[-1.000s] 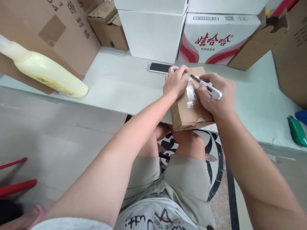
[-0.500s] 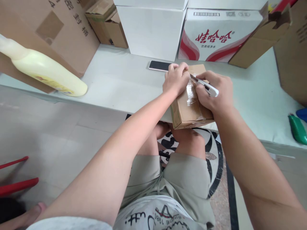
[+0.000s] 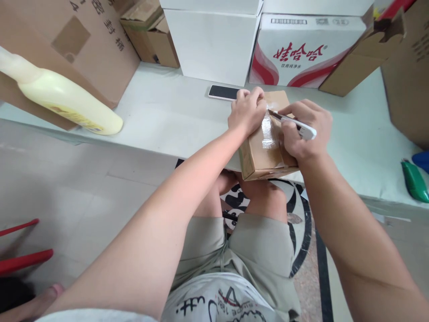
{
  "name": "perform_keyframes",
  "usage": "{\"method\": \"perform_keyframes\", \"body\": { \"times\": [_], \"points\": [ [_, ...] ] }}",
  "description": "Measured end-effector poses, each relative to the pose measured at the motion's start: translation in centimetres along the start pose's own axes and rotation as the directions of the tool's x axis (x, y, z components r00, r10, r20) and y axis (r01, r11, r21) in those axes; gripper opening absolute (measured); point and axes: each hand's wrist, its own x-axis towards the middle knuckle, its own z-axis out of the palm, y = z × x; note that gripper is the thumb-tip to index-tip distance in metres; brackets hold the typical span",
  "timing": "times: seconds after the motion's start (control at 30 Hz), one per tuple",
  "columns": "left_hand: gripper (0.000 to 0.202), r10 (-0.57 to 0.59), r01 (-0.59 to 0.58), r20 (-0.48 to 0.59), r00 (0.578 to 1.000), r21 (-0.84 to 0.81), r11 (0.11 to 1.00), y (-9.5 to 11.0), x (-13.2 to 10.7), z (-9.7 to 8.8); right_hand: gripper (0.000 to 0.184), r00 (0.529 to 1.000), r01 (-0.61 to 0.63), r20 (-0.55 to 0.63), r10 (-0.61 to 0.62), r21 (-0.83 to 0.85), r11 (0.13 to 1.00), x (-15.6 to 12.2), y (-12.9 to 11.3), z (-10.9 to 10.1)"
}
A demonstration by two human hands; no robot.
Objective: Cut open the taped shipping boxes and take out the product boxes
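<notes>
At the worktop (image 3: 161, 116), right hand (image 3: 321, 120) closed round cutter (image 3: 306, 130) at tape (image 3: 267, 133) on carton (image 3: 259, 158); left hand (image 3: 246, 112) atop, hold unclear. Slitting apparent; steadiness required next.

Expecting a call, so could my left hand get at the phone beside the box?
Probably yes: the left hand is on the cardboard box, right by the phone, with nothing visible between them.
</notes>
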Motion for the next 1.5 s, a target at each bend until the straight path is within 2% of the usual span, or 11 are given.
{"method": "perform_keyframes", "body": {
  "times": [0.13,0.33,0.7,0.93,1.13,1.3,1.5],
  "points": [
    [0.030,-0.005,0.005,0.003,1.000,0.030,1.000,0.2,-0.1,0.0,0.033,0.999,-0.005,0.052,0.007,-0.030,1.000,-0.2,-0.1,-0.4],
    [0.026,-0.038,0.038,0.014,0.999,0.008,0.999,0.4,-0.1,0.0,0.043,0.999,-0.003,0.051,0.005,-0.032,0.999,-1.6,-1.5,-1.7],
    [0.025,-0.032,0.032,-0.011,0.999,-0.016,0.999,0.2,0.0,0.4,0.040,0.995,-0.032,0.093,0.044,-0.126,0.992,-5.6,-4.0,-3.6],
    [0.030,-0.046,0.047,-0.006,0.999,0.129,0.990,0.7,-0.6,-0.1,0.034,0.985,0.161,-0.046,-0.168,-0.128,0.979,-7.8,-4.6,-4.7],
    [0.028,-0.022,0.024,-0.018,1.000,0.133,0.991,0.3,-0.3,0.1,0.035,0.987,0.160,0.017,-0.159,-0.170,0.972,-9.0,-4.5,-5.5],
    [0.027,-0.014,0.016,-0.018,1.000,0.119,0.993,0.2,-0.2,0.2,0.033,0.979,0.197,-0.005,-0.202,-0.191,0.962,-9.2,-4.6,-5.6],
    [0.025,-0.035,0.036,-0.014,0.999,0.091,0.995,0.5,-0.4,-0.1,0.035,0.983,0.182,0.058,-0.172,-0.284,0.941,-9.3,-5.3,-5.8]
  ]
}}
